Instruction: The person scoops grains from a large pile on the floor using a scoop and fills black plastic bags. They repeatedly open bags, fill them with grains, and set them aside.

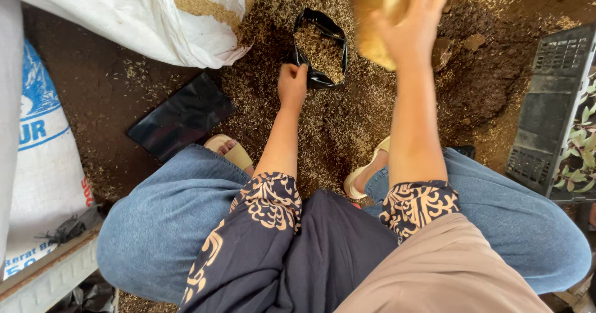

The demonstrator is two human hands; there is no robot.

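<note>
Black bags (320,49) (two), two hands (292,83)

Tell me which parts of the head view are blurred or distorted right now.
Head view: the right hand and the tan scoop in its grip are motion-blurred; the left hand holding the small black bag of husks is sharp; daylight is soft and even, with no glare; wide-angle distortion bends the crate and sack at the edges.

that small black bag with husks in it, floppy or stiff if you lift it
Probably floppy: the small black bag has a thin, crumpled rim, held open by the left hand. Likely light, since its husks look dry and loose. It may slump and spill if released.
</note>
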